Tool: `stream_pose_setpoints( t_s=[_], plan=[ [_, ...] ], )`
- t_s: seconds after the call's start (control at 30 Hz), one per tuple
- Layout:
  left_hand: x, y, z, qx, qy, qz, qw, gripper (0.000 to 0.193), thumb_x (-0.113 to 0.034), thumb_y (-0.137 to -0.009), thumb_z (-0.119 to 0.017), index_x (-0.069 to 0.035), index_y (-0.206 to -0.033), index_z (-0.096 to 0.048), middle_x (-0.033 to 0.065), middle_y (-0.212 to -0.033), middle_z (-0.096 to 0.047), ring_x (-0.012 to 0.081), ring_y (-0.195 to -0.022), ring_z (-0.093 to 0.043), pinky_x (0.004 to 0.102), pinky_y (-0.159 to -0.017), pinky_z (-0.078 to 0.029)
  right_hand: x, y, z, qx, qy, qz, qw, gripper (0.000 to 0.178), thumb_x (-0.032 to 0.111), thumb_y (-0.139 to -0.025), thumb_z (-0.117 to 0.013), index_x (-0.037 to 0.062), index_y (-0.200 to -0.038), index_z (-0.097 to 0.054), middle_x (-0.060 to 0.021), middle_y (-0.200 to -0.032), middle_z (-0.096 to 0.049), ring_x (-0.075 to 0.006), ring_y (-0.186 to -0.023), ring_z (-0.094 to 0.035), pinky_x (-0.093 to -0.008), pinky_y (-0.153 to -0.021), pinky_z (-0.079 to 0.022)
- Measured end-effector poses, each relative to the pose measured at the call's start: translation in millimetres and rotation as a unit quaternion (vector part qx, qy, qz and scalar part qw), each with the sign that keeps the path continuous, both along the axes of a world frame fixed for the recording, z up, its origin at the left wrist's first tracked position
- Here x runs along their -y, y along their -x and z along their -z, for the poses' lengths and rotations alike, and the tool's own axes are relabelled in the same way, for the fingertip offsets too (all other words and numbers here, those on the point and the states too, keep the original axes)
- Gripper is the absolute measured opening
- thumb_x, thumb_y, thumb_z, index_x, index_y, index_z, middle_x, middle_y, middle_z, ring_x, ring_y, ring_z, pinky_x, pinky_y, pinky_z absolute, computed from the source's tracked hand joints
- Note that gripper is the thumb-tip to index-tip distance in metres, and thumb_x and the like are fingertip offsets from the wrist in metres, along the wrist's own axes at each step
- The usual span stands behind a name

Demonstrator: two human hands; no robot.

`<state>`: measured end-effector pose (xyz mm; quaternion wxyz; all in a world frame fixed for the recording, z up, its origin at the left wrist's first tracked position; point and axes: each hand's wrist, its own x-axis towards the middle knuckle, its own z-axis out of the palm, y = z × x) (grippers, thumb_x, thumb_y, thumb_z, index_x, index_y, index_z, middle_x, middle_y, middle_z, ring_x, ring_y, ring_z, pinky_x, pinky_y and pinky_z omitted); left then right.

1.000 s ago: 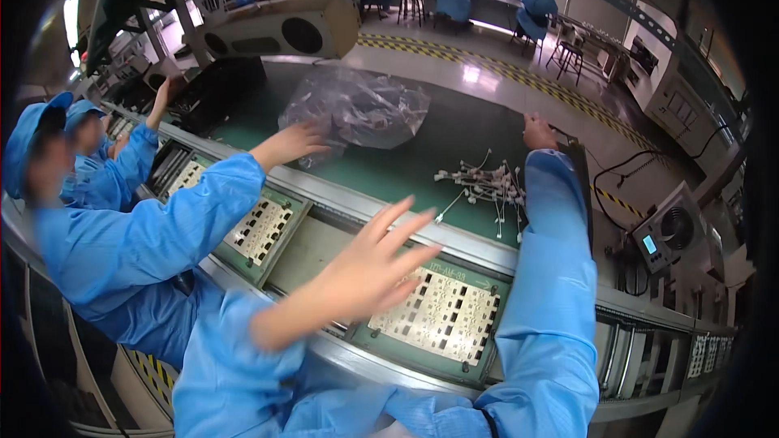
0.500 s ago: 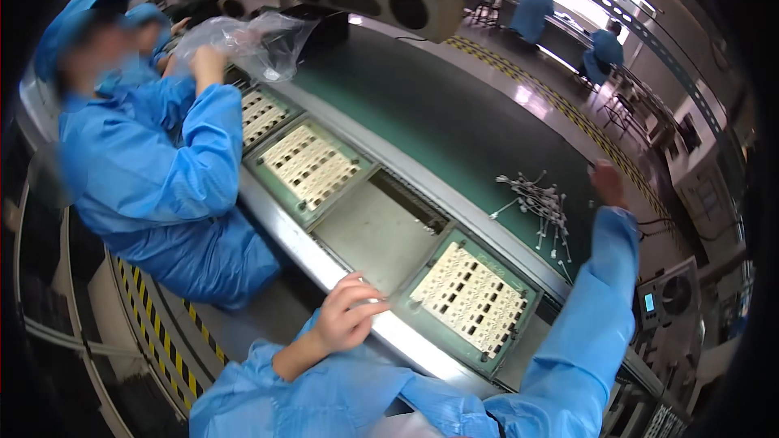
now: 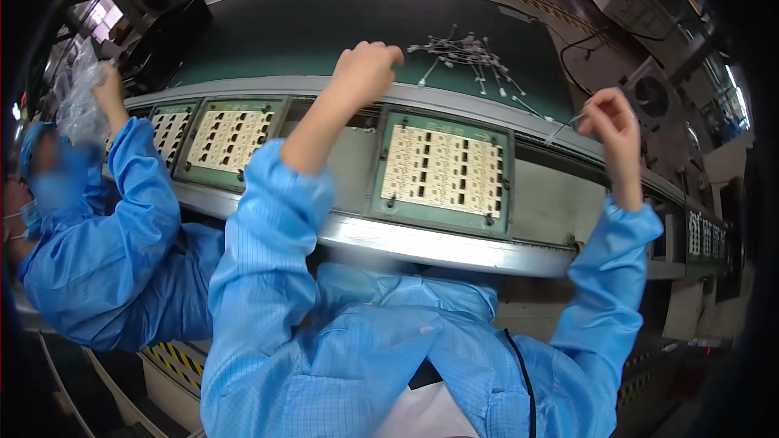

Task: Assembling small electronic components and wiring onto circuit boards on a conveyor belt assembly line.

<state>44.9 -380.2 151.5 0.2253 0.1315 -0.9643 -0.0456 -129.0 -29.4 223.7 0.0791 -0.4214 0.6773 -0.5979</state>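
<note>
My left hand (image 3: 363, 75) is raised over the far rail of the line, left of a pile of white-ended cables (image 3: 471, 55). Its fingers are curled in, and their tips are hidden. To the right, my right hand (image 3: 613, 120) pinches the end of a thin cable (image 3: 558, 131) with pale ends, above the rail. Between my arms, on the line, sits a green-framed fixture (image 3: 381, 154) carrying a cream board panel (image 3: 442, 166) with rows of dark parts. Neither hand touches that panel.
A second framed panel (image 3: 231, 136) sits farther left on the line. Beyond the rail lies a dark green work surface (image 3: 324, 12). At the left a co-worker in blue (image 3: 122, 235) holds up a clear plastic bag (image 3: 81, 93). A metal edge (image 3: 454, 253) runs before me.
The view has swung round to the right. My left hand has gone from the near edge to above the far rail. My right hand has drawn back from the green surface and pinches a cable.
</note>
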Motion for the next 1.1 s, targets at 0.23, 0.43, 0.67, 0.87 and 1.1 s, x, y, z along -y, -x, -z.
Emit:
stream_pose_setpoints(
  t_s=[0.23,0.43,0.67,0.87,1.1],
  plan=[
    [-15.3,77.6,36.8,0.114,-0.118,-0.054,0.985,0.03,-0.04,-0.078,-0.069,-0.017,-0.097,-0.07,0.0072,-0.101,-0.069,0.0278,-0.099,-0.065,0.0462,-0.084,-0.046,-3.8,-10.0,96.7,0.258,0.068,-0.001,0.964,0.019,0.011,-0.094,-0.061,0.0003,-0.11,-0.061,-0.0023,-0.083,-0.06,-0.0106,-0.07,-0.06,-0.0206,-0.065,-0.047],
    [-3.9,98.2,48.8,0.13,-0.107,-0.043,0.985,0.022,-0.029,-0.081,-0.062,-0.015,-0.094,-0.073,0.0104,-0.108,-0.068,0.0312,-0.105,-0.063,0.0503,-0.092,-0.044,0.9,4.9,108.0,0.291,0.105,-0.039,0.95,0.012,0.014,-0.092,-0.066,0.006,-0.097,-0.059,-0.0011,-0.077,-0.059,-0.0062,-0.061,-0.053,-0.0188,-0.055,-0.041],
    [42.0,90.9,41.2,0.11,-0.144,-0.005,0.983,0.034,-0.035,-0.08,-0.07,-0.005,-0.095,-0.069,0.0132,-0.094,-0.071,0.0286,-0.088,-0.068,0.0365,-0.078,-0.052,-0.9,-4.9,104.5,0.269,0.101,-0.041,0.957,0.012,0.011,-0.094,-0.061,0.0037,-0.103,-0.058,-0.0046,-0.087,-0.063,-0.01,-0.073,-0.06,-0.0215,-0.068,-0.049],
    [22.7,130.9,62.2,-0.043,-0.093,-0.131,0.986,0.031,-0.03,-0.084,-0.061,-0.012,-0.109,-0.063,0.0122,-0.111,-0.066,0.0336,-0.107,-0.062,0.0516,-0.09,-0.047,10.3,-17.6,115.8,0.261,0.066,-0.074,0.96,0.023,0.015,-0.095,-0.058,0.0004,-0.113,-0.056,-0.0176,-0.11,-0.067,-0.0267,-0.104,-0.066,-0.035,-0.097,-0.047],
    [55.9,134.0,61.6,0.013,-0.088,-0.107,0.99,0.027,-0.03,-0.084,-0.06,-0.018,-0.107,-0.068,0.0093,-0.11,-0.067,0.0279,-0.107,-0.063,0.0506,-0.087,-0.049,14.9,-19.4,109.2,0.16,0.048,-0.01,0.986,0.016,0.01,-0.097,-0.055,-0.0015,-0.108,-0.055,-0.0193,-0.111,-0.067,-0.0269,-0.107,-0.065,-0.0354,-0.097,-0.047]
  ],
)
